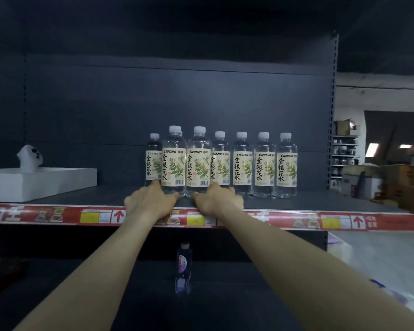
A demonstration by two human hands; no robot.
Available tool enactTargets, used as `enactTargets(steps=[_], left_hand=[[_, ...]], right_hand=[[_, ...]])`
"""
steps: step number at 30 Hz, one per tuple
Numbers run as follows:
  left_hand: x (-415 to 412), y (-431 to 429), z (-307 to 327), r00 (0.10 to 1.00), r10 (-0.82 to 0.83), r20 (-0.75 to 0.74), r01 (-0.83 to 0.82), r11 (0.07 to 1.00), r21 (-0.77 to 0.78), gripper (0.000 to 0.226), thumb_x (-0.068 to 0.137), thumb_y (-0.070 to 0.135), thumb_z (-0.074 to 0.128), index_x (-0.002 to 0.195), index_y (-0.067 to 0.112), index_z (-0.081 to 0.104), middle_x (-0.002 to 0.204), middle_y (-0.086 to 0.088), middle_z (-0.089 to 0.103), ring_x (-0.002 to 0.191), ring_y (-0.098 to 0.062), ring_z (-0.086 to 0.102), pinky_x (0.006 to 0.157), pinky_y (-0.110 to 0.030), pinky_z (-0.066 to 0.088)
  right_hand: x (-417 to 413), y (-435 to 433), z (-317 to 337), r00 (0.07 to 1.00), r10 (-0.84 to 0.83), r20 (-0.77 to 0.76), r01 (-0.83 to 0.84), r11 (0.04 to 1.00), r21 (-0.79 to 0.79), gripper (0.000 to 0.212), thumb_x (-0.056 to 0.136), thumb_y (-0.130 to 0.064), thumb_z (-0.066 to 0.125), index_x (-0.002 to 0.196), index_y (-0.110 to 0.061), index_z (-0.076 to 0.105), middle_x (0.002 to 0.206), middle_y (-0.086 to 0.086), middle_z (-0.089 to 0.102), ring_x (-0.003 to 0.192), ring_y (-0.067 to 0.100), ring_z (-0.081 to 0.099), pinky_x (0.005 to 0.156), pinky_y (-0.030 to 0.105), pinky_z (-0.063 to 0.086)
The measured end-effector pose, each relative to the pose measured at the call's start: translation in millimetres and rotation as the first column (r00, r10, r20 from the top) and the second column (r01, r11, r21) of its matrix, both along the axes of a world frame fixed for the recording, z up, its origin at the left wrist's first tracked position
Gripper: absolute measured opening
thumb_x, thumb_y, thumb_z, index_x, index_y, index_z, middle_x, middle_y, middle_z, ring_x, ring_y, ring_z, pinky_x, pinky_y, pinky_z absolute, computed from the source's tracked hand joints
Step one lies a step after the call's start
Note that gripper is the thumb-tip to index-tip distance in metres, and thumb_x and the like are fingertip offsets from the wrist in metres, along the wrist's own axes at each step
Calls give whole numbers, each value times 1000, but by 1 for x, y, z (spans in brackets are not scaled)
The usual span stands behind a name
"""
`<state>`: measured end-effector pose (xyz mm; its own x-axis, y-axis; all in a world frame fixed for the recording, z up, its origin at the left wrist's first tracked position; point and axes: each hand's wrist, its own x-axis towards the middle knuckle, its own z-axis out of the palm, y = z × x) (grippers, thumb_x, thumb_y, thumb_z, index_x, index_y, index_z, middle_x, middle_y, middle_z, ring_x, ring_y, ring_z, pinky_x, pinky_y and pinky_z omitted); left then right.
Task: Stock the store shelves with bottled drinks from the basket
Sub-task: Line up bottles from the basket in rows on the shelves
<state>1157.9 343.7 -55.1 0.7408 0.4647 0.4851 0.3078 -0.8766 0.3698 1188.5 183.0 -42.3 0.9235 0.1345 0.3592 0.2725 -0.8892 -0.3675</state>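
Clear plastic, white screw caps and cream labels printed with green leaves and black characters mark the row (263, 163) of round bottles standing upright at mid-frame on the shelf (320, 201), a matt, dark grey metal board. Two more of the same kind stand just ahead of the row, side by side and close together: the left front bottle (173, 163) and the right front bottle (198, 163). Both bare arms reach up from the lower corners of the frame. The left hand (151, 203) holds the foot of the left front bottle, its fingers curved round the left side and its thumb lying across the front. The right hand (216, 199) mirrors it on the right front bottle, thumb at the front and fingers wrapped round the right side. Both heels of the hands lie over the shelf's glossy red edge strip (296, 219), which carries yellow tags and white arrows. At the left edge a flat white box (58, 182) lies on the shelf with a rounded white object (30, 158) on top. Below centre, on the lower shelf, stands a small dark bottle (184, 268) with a purple label. A perforated steel upright (332, 115) closes the bay at the right.
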Motion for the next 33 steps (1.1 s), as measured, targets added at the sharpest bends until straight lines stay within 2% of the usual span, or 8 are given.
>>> enactTargets(steps=[4,8,12,16,18,26,30,33], left_hand=[[-13,-3,9,996,-65,-67,58,993,-101,67,95,72,44,136,20,52,125,-5,66,113,-30,62,86,-41,41],[-41,-28,19,948,-235,214,285,926,-246,49,101,43,55,141,16,52,131,-6,64,110,-25,54,95,-39,43],[-71,-68,18,873,-354,335,427,886,-178,49,99,36,59,144,17,53,126,6,63,89,-2,57,93,-30,42],[-95,-108,1,819,-438,371,540,807,-238,39,99,37,60,135,25,60,123,10,66,105,-7,60,86,-24,42],[-106,-126,-18,798,-464,384,583,755,-299,33,99,35,59,131,27,62,117,14,67,100,-1,60,76,-17,40],[-146,-157,-184,806,-513,296,573,550,-607,22,99,37,62,119,31,68,103,14,76,100,-6,71,97,-38,57],[-173,-163,-272,836,-537,115,465,582,-667,16,100,30,62,114,31,69,104,11,74,97,-9,70,89,-33,57],[-191,-175,-323,824,-566,16,413,581,-702,14,96,28,64,106,34,71,106,12,73,97,-6,68,87,-28,55]], right_hand=[[-4,-6,9,995,72,-73,-65,994,90,57,97,-64,46,122,-15,62,128,13,64,122,32,56,101,43,48],[-12,-31,15,969,242,50,-240,874,423,33,103,-39,53,102,-8,61,81,4,66,63,17,58,60,32,58],[-46,-65,9,936,263,236,-348,800,489,17,103,-22,56,105,-10,66,87,-1,69,86,22,72,80,40,63],[-76,-92,-12,941,234,246,-336,748,572,20,102,-20,56,100,-11,73,89,3,76,76,16,71,61,23,55],[-89,-103,-31,944,235,230,-329,714,618,22,99,-21,57,94,-12,76,87,2,77,80,14,71,71,30,55],[-144,-141,-186,949,306,-80,-170,708,686,25,99,-29,59,88,-21,80,82,0,78,81,22,73,74,43,56],[-173,-167,-276,918,245,-311,9,773,634,18,97,-32,61,95,-23,77,84,-4,77,76,16,70,62,25,51],[-198,-191,-337,856,223,-466,85,829,552,13,93,-26,64,98,-24,76,87,-10,74,85,12,68,68,18,48]])
